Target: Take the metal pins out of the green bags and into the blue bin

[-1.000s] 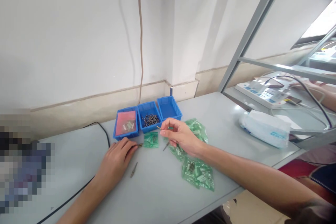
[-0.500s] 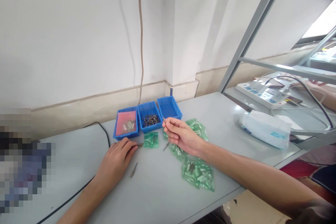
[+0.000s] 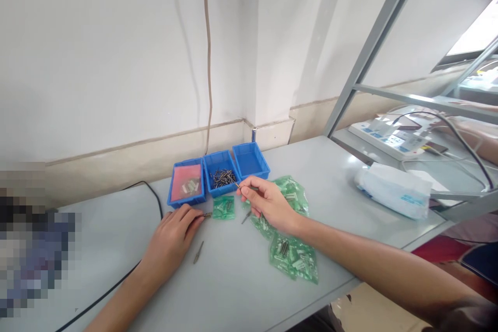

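My left hand (image 3: 177, 231) rests on the table with its fingers closed on small metal pins (image 3: 207, 215), whose tips poke out past the fingertips. My right hand (image 3: 268, 202) is raised over the table, its thumb and forefinger pinching one small metal pin (image 3: 237, 185) near the middle blue bin. That bin (image 3: 216, 191) holds a heap of metal pins (image 3: 224, 178). Between my hands lies a small green bag (image 3: 223, 208) with pins on it or inside. One loose pointed metal piece (image 3: 198, 252) lies in front, and another (image 3: 246, 217) lies below my right hand.
The left blue bin (image 3: 187, 201) contains a pink bag (image 3: 182, 176) of parts. Beside it on the right stands another blue bin (image 3: 251, 160). Several green bags (image 3: 293, 257) sit under and beside my right forearm. A white plastic package (image 3: 395, 192) lies by the metal rack (image 3: 373, 41).
My right hand has moved slightly left and down with the pin, and the pin's tip now points up and left toward the middle bin. My left hand has stayed put.
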